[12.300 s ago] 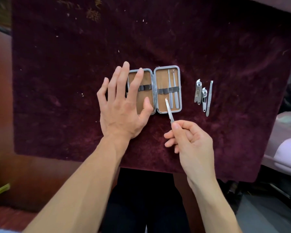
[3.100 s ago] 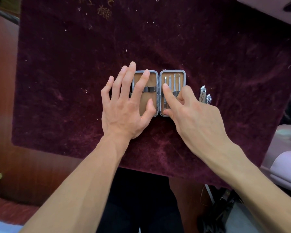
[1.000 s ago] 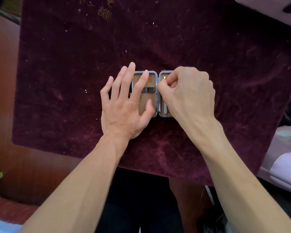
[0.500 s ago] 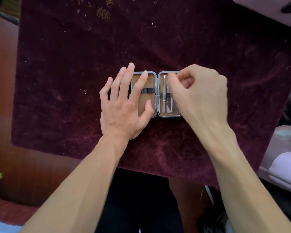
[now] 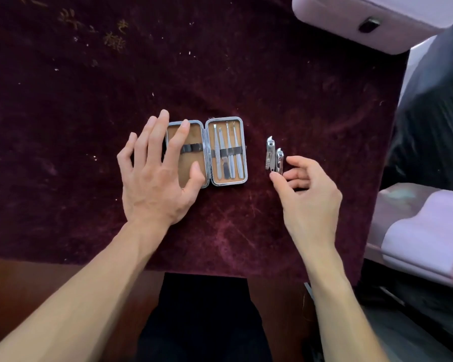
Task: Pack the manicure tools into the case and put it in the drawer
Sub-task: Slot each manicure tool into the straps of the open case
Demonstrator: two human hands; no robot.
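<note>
Your left hand [image 5: 154, 176] flat, fingers spread, pinning open case [image 5: 225, 151] left half on velvet cloth [image 5: 298, 87] | four tools under right strap | your right hand [image 5: 306, 189] loosely open, thumb tip at two clippers [image 5: 274, 159] lying right of case | lilac box [image 5: 351, 19] far right corner

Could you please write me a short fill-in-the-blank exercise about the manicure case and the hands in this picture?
1. The case lies ____ on the cloth.
2. ____ slim tools sit under the strap in its right half.
3. Two nail clippers lie to the ____ of the case.
4. The ____ hand rests on the case's left half.

Missing words: open; four; right; left
</note>
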